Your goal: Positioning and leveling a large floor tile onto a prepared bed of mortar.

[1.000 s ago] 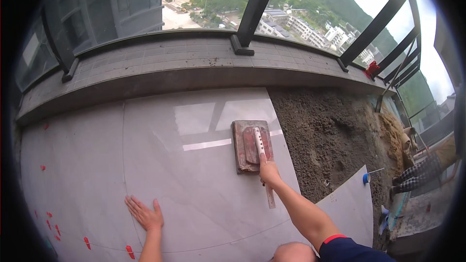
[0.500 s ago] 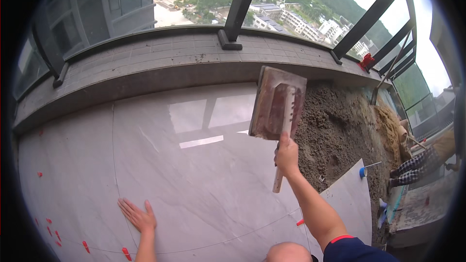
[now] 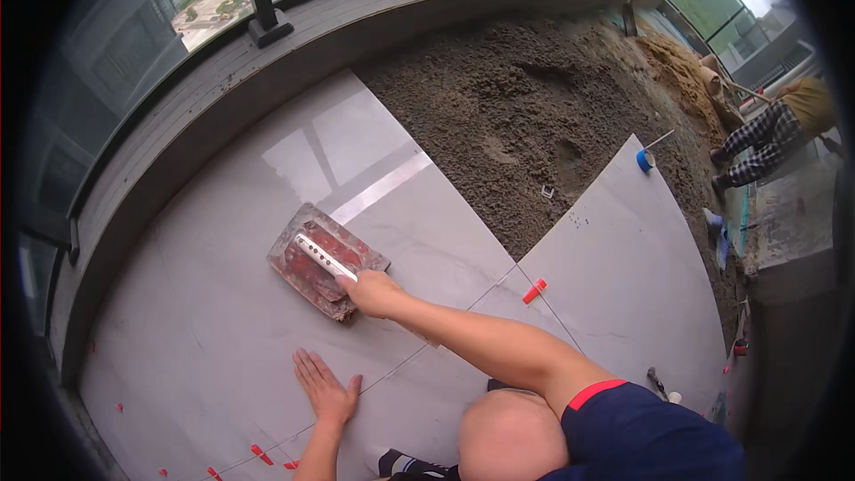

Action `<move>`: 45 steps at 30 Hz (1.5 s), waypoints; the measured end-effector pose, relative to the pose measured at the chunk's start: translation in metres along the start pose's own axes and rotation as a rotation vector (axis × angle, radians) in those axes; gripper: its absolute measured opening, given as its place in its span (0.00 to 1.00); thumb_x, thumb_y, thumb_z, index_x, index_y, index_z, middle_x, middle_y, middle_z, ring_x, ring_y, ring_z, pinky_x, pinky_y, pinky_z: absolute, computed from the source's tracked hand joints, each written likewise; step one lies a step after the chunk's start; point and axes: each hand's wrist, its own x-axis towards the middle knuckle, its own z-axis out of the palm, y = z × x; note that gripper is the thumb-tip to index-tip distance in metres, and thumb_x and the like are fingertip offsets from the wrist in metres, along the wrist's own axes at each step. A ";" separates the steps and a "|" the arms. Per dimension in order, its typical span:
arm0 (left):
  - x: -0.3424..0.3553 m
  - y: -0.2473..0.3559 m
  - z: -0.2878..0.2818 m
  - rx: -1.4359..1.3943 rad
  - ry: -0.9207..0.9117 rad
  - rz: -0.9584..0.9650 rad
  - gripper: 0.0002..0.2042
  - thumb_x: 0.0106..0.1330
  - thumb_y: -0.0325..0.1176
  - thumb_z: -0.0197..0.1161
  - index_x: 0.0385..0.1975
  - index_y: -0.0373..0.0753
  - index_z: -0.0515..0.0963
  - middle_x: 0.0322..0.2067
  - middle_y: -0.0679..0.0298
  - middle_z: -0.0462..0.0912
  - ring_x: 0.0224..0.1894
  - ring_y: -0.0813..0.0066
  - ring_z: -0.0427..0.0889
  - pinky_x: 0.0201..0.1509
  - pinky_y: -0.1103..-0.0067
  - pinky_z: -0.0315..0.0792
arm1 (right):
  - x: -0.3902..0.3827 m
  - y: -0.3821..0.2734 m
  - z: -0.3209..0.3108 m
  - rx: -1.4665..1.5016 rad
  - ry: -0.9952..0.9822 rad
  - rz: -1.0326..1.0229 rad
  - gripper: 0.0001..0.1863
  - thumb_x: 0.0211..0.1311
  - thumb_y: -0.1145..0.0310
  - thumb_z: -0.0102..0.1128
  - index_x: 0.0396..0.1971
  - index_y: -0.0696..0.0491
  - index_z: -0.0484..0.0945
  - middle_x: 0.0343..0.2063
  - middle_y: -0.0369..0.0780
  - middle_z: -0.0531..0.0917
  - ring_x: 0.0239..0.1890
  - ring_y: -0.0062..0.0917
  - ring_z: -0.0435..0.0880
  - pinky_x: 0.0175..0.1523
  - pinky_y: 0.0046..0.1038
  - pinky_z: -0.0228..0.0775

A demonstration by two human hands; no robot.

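Observation:
A rust-red plastering float [image 3: 307,278] with a pale handle lies flat on a large glossy grey floor tile [image 3: 205,330]. My right hand [image 3: 374,292] grips the near end of the handle, with the arm stretched out from the lower right. My left hand [image 3: 325,390] presses flat on the same tile, fingers spread, a little nearer to me than the float. A tile joint runs just right of that hand.
A bed of rough dark mortar [image 3: 517,107] lies beyond the tiles, with a second laid tile [image 3: 623,267] at the right. A red spacer [image 3: 533,291] sits in the joint. A blue tape roll [image 3: 645,159] and another person [image 3: 775,129] are far right. A glass railing [image 3: 178,0] edges the floor.
The float was raised on edge in the air half a second ago; now it rests flat on the tile again. My left hand has stayed flat on the tile.

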 end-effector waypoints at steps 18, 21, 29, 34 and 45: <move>0.003 0.018 -0.009 -0.038 -0.199 -0.001 0.67 0.51 0.64 0.69 0.72 0.23 0.30 0.74 0.35 0.27 0.77 0.39 0.24 0.76 0.49 0.24 | -0.052 0.119 -0.046 0.036 0.195 0.063 0.38 0.76 0.43 0.36 0.34 0.66 0.81 0.28 0.58 0.84 0.36 0.54 0.85 0.44 0.49 0.74; 0.002 0.019 -0.012 -0.023 -0.219 -0.018 0.66 0.51 0.63 0.70 0.72 0.24 0.32 0.74 0.37 0.27 0.77 0.41 0.23 0.75 0.48 0.24 | -0.051 0.085 -0.091 0.080 0.064 -0.025 0.37 0.76 0.42 0.37 0.33 0.64 0.81 0.29 0.56 0.84 0.36 0.51 0.84 0.46 0.46 0.74; 0.001 0.015 -0.005 -0.036 -0.206 -0.041 0.66 0.51 0.62 0.70 0.73 0.24 0.31 0.74 0.36 0.27 0.77 0.42 0.23 0.75 0.49 0.22 | -0.135 0.081 -0.135 0.311 0.416 -0.373 0.33 0.76 0.42 0.40 0.31 0.60 0.73 0.18 0.49 0.77 0.22 0.43 0.78 0.32 0.41 0.69; 0.004 0.015 -0.007 -0.047 -0.185 -0.022 0.67 0.51 0.64 0.70 0.73 0.25 0.30 0.74 0.37 0.26 0.77 0.43 0.22 0.75 0.50 0.22 | -0.060 0.120 -0.037 -0.136 0.212 0.054 0.33 0.75 0.43 0.40 0.33 0.61 0.79 0.29 0.57 0.84 0.36 0.55 0.84 0.41 0.51 0.74; -0.024 0.017 0.010 -0.044 -0.213 -0.156 0.61 0.60 0.69 0.59 0.73 0.24 0.33 0.75 0.40 0.28 0.78 0.45 0.23 0.77 0.51 0.24 | -0.046 0.077 -0.064 -0.098 0.012 0.023 0.38 0.74 0.38 0.37 0.30 0.61 0.80 0.26 0.51 0.84 0.33 0.47 0.84 0.42 0.44 0.73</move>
